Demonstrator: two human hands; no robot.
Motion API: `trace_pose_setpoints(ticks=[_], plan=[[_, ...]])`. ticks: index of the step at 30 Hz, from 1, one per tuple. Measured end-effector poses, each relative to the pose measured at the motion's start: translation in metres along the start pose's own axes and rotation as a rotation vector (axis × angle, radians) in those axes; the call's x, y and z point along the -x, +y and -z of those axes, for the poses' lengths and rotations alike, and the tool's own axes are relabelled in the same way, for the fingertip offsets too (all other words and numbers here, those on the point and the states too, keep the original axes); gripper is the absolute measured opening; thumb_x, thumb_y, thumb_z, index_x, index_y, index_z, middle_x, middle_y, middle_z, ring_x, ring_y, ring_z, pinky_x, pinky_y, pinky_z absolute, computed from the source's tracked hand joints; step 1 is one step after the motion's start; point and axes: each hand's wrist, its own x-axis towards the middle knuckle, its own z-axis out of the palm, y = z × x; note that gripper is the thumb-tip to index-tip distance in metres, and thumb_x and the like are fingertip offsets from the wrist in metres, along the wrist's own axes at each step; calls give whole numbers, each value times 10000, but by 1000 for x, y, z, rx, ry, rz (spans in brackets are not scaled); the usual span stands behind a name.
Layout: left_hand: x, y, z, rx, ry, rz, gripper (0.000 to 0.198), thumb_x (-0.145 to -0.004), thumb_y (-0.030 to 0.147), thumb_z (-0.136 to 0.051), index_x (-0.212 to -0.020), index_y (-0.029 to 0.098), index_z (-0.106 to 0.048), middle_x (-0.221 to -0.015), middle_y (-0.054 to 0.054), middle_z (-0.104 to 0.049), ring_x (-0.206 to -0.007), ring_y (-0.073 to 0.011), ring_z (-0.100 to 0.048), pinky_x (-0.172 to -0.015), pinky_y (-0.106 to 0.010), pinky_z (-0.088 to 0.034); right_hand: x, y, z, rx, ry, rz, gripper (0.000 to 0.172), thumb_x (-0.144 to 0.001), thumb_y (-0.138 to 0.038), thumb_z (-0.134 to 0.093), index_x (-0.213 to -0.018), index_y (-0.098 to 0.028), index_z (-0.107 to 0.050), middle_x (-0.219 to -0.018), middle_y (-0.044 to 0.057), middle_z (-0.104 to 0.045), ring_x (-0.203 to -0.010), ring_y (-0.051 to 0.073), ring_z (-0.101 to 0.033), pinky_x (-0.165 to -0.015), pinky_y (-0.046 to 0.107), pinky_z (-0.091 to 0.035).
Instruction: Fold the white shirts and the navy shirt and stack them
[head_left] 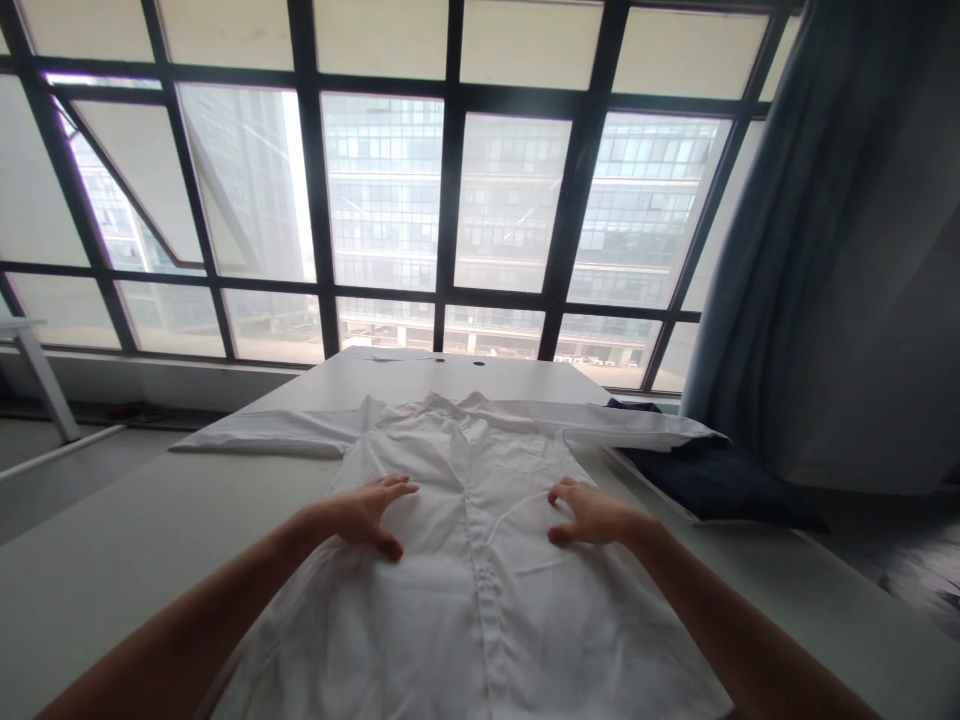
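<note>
A white long-sleeved button-up shirt [442, 580] lies front side up, its collar toward the window and both sleeves spread out to the sides. Over the left half of its body is my left hand [371, 515], thumb and fingers apart. My right hand [589, 512] is over the other half, its fingers spread and slightly bent. Both hands appear to rest on the cloth, with nothing held in them. Small wrinkles run across the fabric between them and along the button placket.
The shirt lies on a white table [112, 540]. Dark navy cloth [712, 480] lies at the table's right edge, partly under the right sleeve. Beyond stands a large black-framed window [382, 190], with a blue-grey curtain [780, 250] at right. Another white table's leg [45, 385] shows at far left.
</note>
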Motion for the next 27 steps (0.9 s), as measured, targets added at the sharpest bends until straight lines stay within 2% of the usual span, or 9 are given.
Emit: trace_pose_setpoints(ticks=[3,6,9,11,14,16,20,24,27], plan=[[6,4,-3,-52,-101,28,1195,-502,578,-870,-1518,226,-349,-1618,-163,-145,-1479,-392,-114,-1167,-524,-215,-4,19,-3,53,-136,-53,686,-533,-472,-859,-1113,-164,-661,-1196,147,-625,-1040,312,-626,-871,359,-500],[15,21,1,-145,-137,-28,1211,-390,585,-904,-1454,228,-449,-1558,-194,-317,-1387,-432,-348,-1077,-497,-382,-2,17,3,146,-309,-161,725,-326,-475,-926,-932,-150,-697,-948,116,-699,-838,311,-677,-748,384,-535],[8,43,13,-250,-146,-38,683,-641,589,-793,-1194,205,-679,-1233,-161,-647,-1047,-356,-648,-879,-421,-520,-7,-5,13,118,-515,-224,491,-453,-515,-892,-674,-140,-665,-600,50,-648,-588,242,-657,-596,345,-526],[-10,57,21,-312,-58,21,407,-867,536,-592,-953,173,-756,-964,-139,-725,-891,-308,-685,-795,-381,-530,-18,-27,19,62,-430,-134,395,-674,-505,-790,-624,-139,-650,-524,32,-618,-527,186,-631,-571,285,-501],[-50,70,25,-311,176,119,458,-965,469,-450,-894,134,-755,-925,-163,-723,-884,-291,-686,-775,-358,-520,-43,-64,23,0,-112,-28,372,-850,-454,-648,-659,-137,-681,-556,43,-662,-537,143,-637,-598,229,-482],[-74,72,22,-257,252,180,410,-929,456,-531,-940,107,-746,-974,-192,-714,-923,-310,-677,-786,-370,-517,-61,-86,19,-45,-2,-54,395,-878,-450,-617,-668,-125,-693,-571,64,-676,-549,151,-650,-596,226,-487],[-104,68,16,-166,216,263,326,-783,363,-723,-911,63,-741,-903,-206,-710,-876,-333,-672,-751,-372,-520,-93,-111,4,-111,27,-120,342,-832,-396,-678,-668,-96,-702,-561,102,-669,-543,204,-668,-580,273,-515],[-115,67,13,-129,213,260,190,-648,173,-776,-822,107,-739,-862,-164,-711,-890,-336,-667,-767,-352,-521,-111,-112,-10,-129,60,-156,94,-720,-190,-738,-688,-106,-711,-524,110,-653,-568,268,-687,-598,331,-539],[-123,71,13,-84,222,262,185,-576,46,-742,-746,113,-712,-867,-168,-702,-947,-373,-654,-819,-404,-515,-117,-105,-14,-158,76,-175,77,-678,-117,-716,-610,-127,-682,-445,98,-607,-549,282,-681,-596,351,-549]])
